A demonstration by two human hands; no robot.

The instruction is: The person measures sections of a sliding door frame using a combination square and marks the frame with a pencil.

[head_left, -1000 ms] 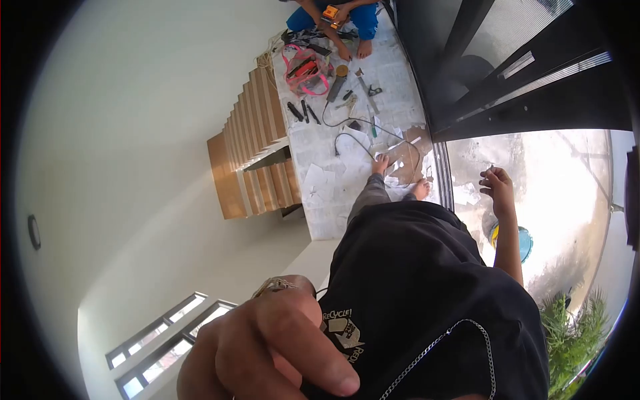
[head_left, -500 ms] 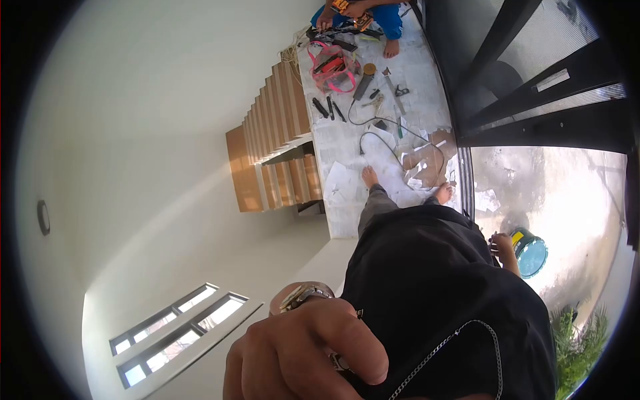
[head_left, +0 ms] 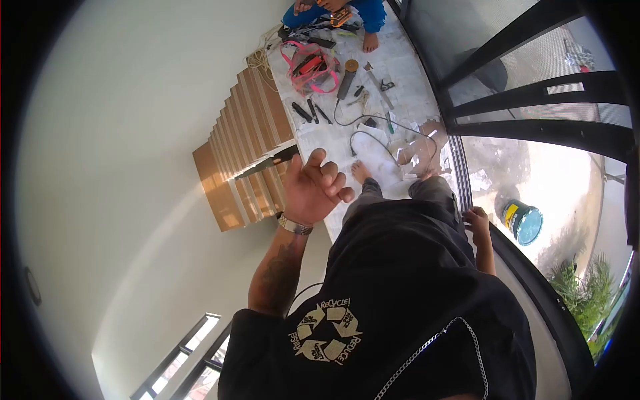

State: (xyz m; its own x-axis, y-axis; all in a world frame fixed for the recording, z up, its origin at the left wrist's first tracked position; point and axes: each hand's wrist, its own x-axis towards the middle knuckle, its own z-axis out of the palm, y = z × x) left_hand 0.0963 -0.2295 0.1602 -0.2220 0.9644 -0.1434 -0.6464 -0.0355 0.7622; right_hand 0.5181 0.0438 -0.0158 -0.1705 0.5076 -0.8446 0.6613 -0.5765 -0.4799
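My left hand (head_left: pixel 315 185), with a metal watch (head_left: pixel 295 225) at its wrist, is raised in front of my body. Its palm shows, the fingers are loosely bent and apart, and nothing is in it. Low at my right side is my right hand (head_left: pixel 476 221), beside the black door frame (head_left: pixel 510 257). Its fingers are curled together; what they hold, if anything, is too small to make out. A silver chain (head_left: pixel 427 353) hangs across my black T-shirt (head_left: pixel 413 280).
Ahead, a co-worker (head_left: pixel 363 17) sits with an orange power tool (head_left: pixel 341 17). Around the floor lie a pink-trimmed clear bag (head_left: pixel 311 69), a corded grinder-like tool (head_left: pixel 347 80), a square (head_left: pixel 379 85) and paper scraps. Wooden stairs (head_left: pixel 250 127) rise at left; a bucket (head_left: pixel 527 225) stands outside.
My left hand has moved away from close to the camera, out over the floor, and its fingers have spread. My right hand has shifted slightly up and left in view as the camera turned.
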